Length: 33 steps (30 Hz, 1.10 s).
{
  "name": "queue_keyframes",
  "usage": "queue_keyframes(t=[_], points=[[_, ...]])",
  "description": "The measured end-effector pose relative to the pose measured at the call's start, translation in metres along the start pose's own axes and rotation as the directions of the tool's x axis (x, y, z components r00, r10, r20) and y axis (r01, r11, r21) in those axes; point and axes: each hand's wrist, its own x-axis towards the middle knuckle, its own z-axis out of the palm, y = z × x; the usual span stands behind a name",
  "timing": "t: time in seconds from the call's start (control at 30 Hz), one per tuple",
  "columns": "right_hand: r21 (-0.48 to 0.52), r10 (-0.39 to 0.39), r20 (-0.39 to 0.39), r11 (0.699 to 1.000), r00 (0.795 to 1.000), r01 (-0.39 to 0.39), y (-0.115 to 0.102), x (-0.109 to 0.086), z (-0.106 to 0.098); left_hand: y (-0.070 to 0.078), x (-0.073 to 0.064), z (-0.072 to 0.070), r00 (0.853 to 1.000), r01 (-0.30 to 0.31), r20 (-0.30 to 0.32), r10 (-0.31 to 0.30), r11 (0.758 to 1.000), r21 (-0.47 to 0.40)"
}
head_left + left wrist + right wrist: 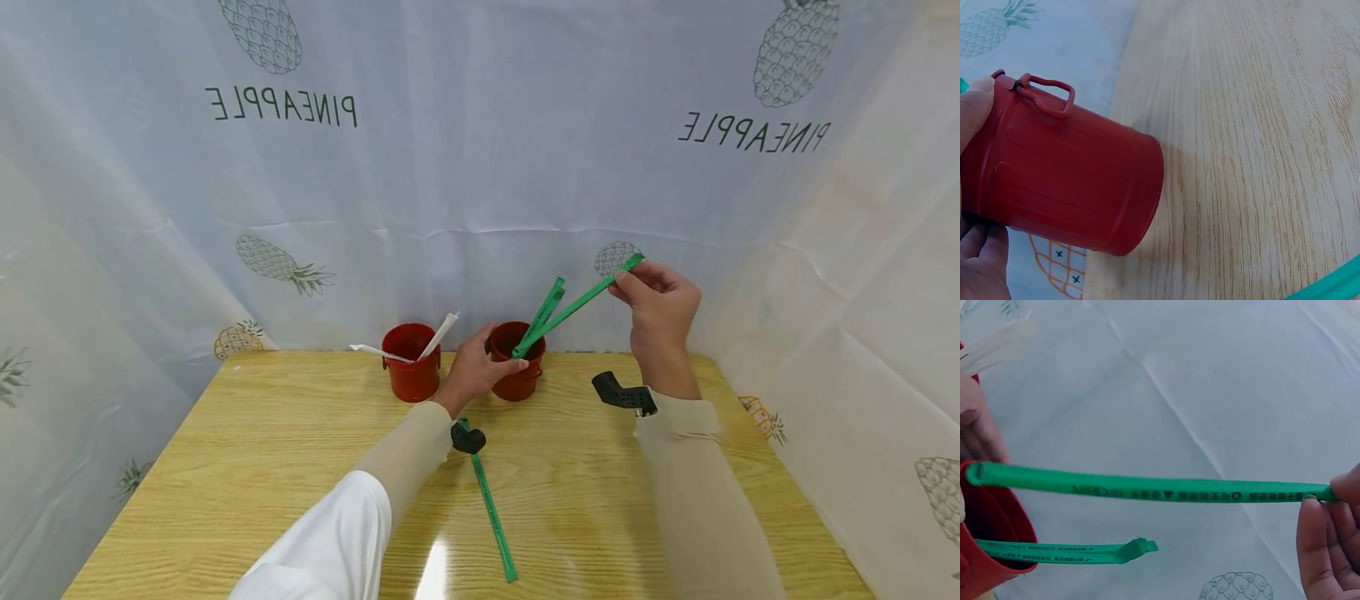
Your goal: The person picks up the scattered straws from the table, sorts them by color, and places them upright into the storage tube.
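Note:
My left hand grips the right-hand red bucket around its upper part, thumb near the rim. The bucket stands upright on the table and has a small wire handle on its side. My right hand pinches one end of a green paper-wrapped straw with dark print. The straw slants down to the left, its far end at the bucket's mouth. Other green wrapped straws lean out of the same bucket. Another green straw lies on the table below my left wrist.
A second red bucket stands to the left, with white-wrapped straws leaning out of it. The wooden table meets a pineapple-printed cloth at the back and sides. A black wrist mount sticks out from my right sleeve.

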Motion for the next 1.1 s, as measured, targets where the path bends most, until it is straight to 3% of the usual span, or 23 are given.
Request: queue_keyframes(t=[0.13,0.33,0.5,0.83,1.1], points=[[-0.117,-0.055,0.034,0.991,0.998,0.059,0.010,-0.001,0.006,0.001,0.000,0.000,1.000,-0.001,-0.002,0.001,1.000,-0.007],[-0.275,-0.061,0.060,0.959,0.996,0.075,0.034,-0.003,0.007,0.000,0.000,0.001,1.000,0.001,0.005,-0.001,1.000,-0.002],[-0.351,-0.065,0.093,0.932,0.994,0.094,0.055,-0.004,0.006,0.000,0.001,0.000,1.000,-0.007,0.004,0.007,1.000,-0.001],[-0.526,0.003,0.110,0.848,0.994,0.056,0.084,-0.009,0.006,0.001,0.001,-0.001,1.000,-0.005,0.003,0.005,1.000,0.007],[-0.550,0.071,0.118,0.835,0.990,0.006,0.099,-0.013,0.004,-0.001,0.001,-0.001,1.000,-0.004,0.007,0.004,1.000,0.004]])
